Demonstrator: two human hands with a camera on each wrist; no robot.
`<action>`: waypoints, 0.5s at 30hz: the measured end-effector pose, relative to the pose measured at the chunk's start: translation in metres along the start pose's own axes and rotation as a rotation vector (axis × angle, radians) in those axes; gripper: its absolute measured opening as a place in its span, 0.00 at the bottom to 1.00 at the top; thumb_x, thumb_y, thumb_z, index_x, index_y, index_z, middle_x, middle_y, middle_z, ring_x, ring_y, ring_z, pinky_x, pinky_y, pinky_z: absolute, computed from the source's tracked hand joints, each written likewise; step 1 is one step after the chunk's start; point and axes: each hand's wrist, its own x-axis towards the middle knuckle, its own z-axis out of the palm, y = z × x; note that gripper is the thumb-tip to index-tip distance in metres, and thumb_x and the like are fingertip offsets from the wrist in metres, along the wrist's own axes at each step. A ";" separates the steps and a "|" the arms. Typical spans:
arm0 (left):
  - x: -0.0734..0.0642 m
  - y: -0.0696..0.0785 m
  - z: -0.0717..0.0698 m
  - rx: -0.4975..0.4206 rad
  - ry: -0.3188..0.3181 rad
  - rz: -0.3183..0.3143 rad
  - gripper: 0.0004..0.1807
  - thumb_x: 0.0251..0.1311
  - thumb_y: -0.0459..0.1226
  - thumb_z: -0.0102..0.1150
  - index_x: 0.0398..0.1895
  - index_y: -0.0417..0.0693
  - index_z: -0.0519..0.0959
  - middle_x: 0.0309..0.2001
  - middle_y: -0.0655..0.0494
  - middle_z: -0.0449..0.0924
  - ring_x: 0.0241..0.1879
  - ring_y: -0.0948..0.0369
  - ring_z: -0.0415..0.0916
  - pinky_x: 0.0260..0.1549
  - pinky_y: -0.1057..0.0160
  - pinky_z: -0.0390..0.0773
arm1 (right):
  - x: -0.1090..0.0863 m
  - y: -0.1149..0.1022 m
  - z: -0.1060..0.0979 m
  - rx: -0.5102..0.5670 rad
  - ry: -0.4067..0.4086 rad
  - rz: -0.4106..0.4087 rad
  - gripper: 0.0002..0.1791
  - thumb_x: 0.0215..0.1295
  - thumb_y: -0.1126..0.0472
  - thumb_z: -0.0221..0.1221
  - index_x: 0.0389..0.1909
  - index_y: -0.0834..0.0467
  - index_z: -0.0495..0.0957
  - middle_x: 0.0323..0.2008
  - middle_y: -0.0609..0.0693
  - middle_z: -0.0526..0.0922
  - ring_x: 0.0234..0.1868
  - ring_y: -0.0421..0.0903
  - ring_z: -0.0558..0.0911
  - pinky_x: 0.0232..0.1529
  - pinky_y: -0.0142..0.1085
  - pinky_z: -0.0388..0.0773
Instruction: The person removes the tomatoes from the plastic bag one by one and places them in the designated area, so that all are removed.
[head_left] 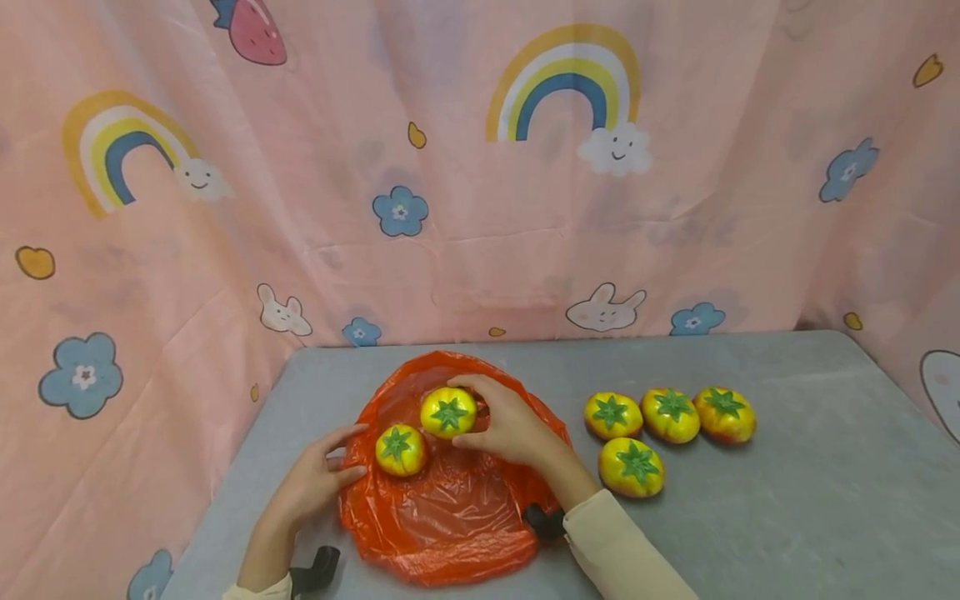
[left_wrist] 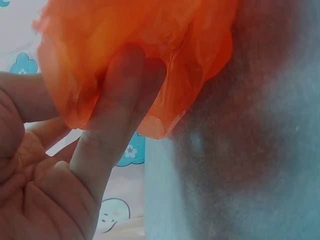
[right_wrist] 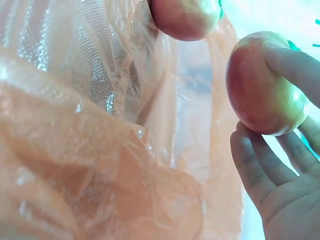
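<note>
A red-orange plastic bag (head_left: pixel 450 508) lies spread on the table with its mouth facing up. At its left rim my left hand (head_left: pixel 315 479) pinches the film between thumb and fingers; the left wrist view shows fingertips through the bag (left_wrist: pixel 195 60). My right hand (head_left: pixel 506 421) grips a glossy yellow-red fruit (head_left: pixel 448 412) with a green star-shaped leaf top, over the bag's opening. In the right wrist view, thumb and fingers surround this fruit (right_wrist: pixel 255 85). Another such fruit (head_left: pixel 401 450) sits within the bag's outline, nearer the left hand.
To the right of the bag, several matching fruits stand close together on the grey table (head_left: pixel 810 508): three in a row, the middle one being this fruit (head_left: pixel 671 415), and another fruit (head_left: pixel 632 468) in front. A pink patterned curtain (head_left: pixel 480 275) hangs behind and at the sides.
</note>
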 end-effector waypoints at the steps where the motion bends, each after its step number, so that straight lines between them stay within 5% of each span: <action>1: 0.000 0.000 0.000 0.002 -0.001 0.001 0.32 0.61 0.26 0.61 0.70 0.49 0.70 0.71 0.37 0.65 0.56 0.44 0.81 0.46 0.51 0.86 | -0.002 -0.001 -0.001 -0.006 0.001 0.004 0.39 0.55 0.56 0.73 0.67 0.44 0.68 0.66 0.44 0.73 0.63 0.48 0.75 0.65 0.50 0.75; 15: -0.002 0.001 -0.001 0.039 0.001 0.008 0.32 0.61 0.28 0.62 0.70 0.50 0.70 0.69 0.37 0.67 0.57 0.43 0.80 0.46 0.51 0.86 | -0.029 -0.009 -0.009 -0.015 0.016 0.025 0.40 0.55 0.53 0.73 0.69 0.40 0.66 0.68 0.42 0.71 0.64 0.47 0.75 0.64 0.53 0.75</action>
